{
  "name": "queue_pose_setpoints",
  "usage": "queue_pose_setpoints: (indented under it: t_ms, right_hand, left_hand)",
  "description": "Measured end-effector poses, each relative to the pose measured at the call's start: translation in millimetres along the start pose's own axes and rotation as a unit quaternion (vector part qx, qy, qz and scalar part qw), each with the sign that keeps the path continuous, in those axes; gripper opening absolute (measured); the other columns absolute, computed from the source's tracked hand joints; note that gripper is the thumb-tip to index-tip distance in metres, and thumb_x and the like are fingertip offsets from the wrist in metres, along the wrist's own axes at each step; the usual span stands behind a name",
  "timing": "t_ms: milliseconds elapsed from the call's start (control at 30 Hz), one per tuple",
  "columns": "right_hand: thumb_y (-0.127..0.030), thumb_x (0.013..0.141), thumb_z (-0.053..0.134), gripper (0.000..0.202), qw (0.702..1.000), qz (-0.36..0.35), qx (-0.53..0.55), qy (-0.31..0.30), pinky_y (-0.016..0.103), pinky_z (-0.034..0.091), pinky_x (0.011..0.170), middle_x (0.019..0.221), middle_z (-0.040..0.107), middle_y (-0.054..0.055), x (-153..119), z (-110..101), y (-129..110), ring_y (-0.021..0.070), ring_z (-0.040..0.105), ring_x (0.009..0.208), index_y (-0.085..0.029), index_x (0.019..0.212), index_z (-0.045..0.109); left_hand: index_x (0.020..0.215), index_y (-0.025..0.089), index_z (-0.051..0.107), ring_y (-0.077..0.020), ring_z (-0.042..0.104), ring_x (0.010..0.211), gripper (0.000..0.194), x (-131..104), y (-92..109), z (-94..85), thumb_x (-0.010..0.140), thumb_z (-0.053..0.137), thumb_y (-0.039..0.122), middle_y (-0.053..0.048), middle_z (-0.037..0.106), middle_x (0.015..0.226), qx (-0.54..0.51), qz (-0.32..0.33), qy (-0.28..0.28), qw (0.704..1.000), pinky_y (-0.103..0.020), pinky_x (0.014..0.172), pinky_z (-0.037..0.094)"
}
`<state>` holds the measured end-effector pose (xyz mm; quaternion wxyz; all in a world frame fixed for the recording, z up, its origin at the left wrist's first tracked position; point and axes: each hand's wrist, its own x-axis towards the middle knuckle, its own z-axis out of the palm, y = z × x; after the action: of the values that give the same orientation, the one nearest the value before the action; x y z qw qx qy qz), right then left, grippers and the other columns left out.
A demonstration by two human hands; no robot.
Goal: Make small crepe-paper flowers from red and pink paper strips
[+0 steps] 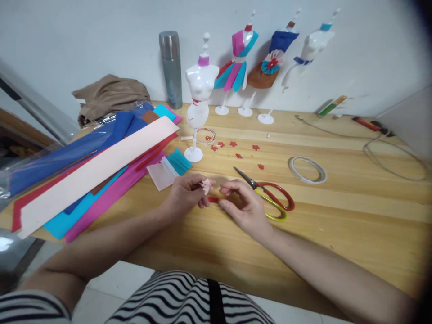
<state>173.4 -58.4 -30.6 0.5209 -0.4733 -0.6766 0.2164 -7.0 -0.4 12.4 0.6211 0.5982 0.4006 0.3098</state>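
Note:
Between its thumb and fingertips, my left hand (184,193) pinches a small pale pink paper flower (206,186) with pointed petals. To the right of it is my right hand (248,209), fingers curved and apart, with nothing visible in it. A small red strip (213,200) shows between the two hands, partly covered by fingers. Scissors (255,185) with one red and one yellow handle lie just beyond my right hand. Several small red flower cutouts (233,144) are scattered on the table past both hands.
A white mannequin (201,81) stands ahead, with several dressed ones along the wall. Long coloured paper strips (101,171) cover the left side. Pleated teal paper (179,162), a tape roll (308,170), a flask (171,69) and a cable (332,126) also lie or stand on the table.

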Motion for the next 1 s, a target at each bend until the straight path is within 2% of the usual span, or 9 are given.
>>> queue_pose_setpoints:
  t_ms: [133, 267, 400, 567, 700, 833, 1000]
  right_hand:
    - [-0.028, 0.086, 0.069, 0.030, 0.999, -0.020, -0.023, -0.012, 0.034, 0.055, 0.072, 0.088, 0.066, 0.004, 1, 0, -3, 0.0185, 0.064, 0.080, -0.024, 0.115, 0.060]
    - [-0.030, 0.085, 0.070, 0.034, 0.999, -0.012, -0.036, -0.022, 0.035, 0.054, 0.070, 0.086, 0.064, 0.003, 4, 3, -5, 0.0179, 0.062, 0.076, -0.023, 0.116, 0.061]
    - [-0.027, 0.085, 0.069, 0.024, 0.999, -0.002, -0.036, -0.013, 0.032, 0.053, 0.068, 0.082, 0.061, 0.002, 5, 6, -5, 0.0159, 0.060, 0.073, -0.023, 0.108, 0.063]
    - [-0.026, 0.085, 0.068, 0.015, 0.999, 0.017, -0.029, -0.017, 0.031, 0.051, 0.065, 0.081, 0.060, 0.002, 5, 6, -5, 0.0154, 0.059, 0.071, -0.022, 0.099, 0.063]
    - [-0.024, 0.083, 0.068, 0.008, 0.999, 0.013, -0.019, -0.022, 0.031, 0.049, 0.063, 0.077, 0.057, 0.001, 7, 5, -4, 0.0156, 0.057, 0.069, -0.022, 0.087, 0.062]
    - [-0.024, 0.083, 0.068, 0.010, 1.000, 0.011, -0.011, -0.018, 0.030, 0.046, 0.061, 0.074, 0.058, 0.001, 9, 4, -5, 0.0149, 0.055, 0.066, -0.022, 0.079, 0.059]
    - [-0.027, 0.088, 0.066, 0.020, 1.000, 0.030, 0.007, 0.005, 0.031, 0.046, 0.063, 0.071, 0.056, 0.000, 8, 6, -5, 0.0142, 0.053, 0.066, -0.022, 0.072, 0.055]
  left_hand:
    - [0.068, 0.015, 0.063, -0.0074, 0.054, 0.048, 0.016, 1, -5, 1.3, 0.082, 0.054, 0.017, 0.002, 0.060, 0.054, 0.124, 0.117, -0.032, 0.985, -0.018, 0.051, 0.045]
    - [0.069, 0.017, 0.065, -0.0095, 0.058, 0.057, 0.021, 5, -10, 3.4, 0.082, 0.050, 0.008, 0.002, 0.062, 0.057, 0.283, 0.234, -0.053, 0.929, -0.020, 0.062, 0.046]
    - [0.077, 0.017, 0.066, -0.0133, 0.061, 0.063, 0.021, 8, -14, 5.4, 0.086, 0.048, 0.012, -0.001, 0.065, 0.064, 0.394, 0.291, -0.036, 0.871, -0.023, 0.062, 0.045]
    - [0.090, 0.015, 0.065, -0.0160, 0.060, 0.066, 0.021, 7, -16, 4.8, 0.088, 0.045, 0.009, -0.003, 0.065, 0.073, 0.471, 0.287, -0.082, 0.830, -0.026, 0.061, 0.044]
    - [0.086, 0.014, 0.063, -0.0180, 0.058, 0.064, 0.024, 3, -14, 4.3, 0.090, 0.041, 0.007, -0.006, 0.065, 0.075, 0.524, 0.266, -0.101, 0.803, -0.030, 0.058, 0.040]
    - [0.079, 0.016, 0.059, -0.0171, 0.055, 0.062, 0.023, 2, -12, 2.9, 0.092, 0.041, 0.009, -0.005, 0.061, 0.070, 0.517, 0.252, -0.118, 0.809, -0.030, 0.057, 0.037]
    - [0.078, 0.016, 0.059, -0.0154, 0.056, 0.067, 0.020, 7, -13, -4.0, 0.092, 0.045, 0.015, -0.004, 0.062, 0.073, 0.506, 0.233, -0.076, 0.827, -0.027, 0.060, 0.038]
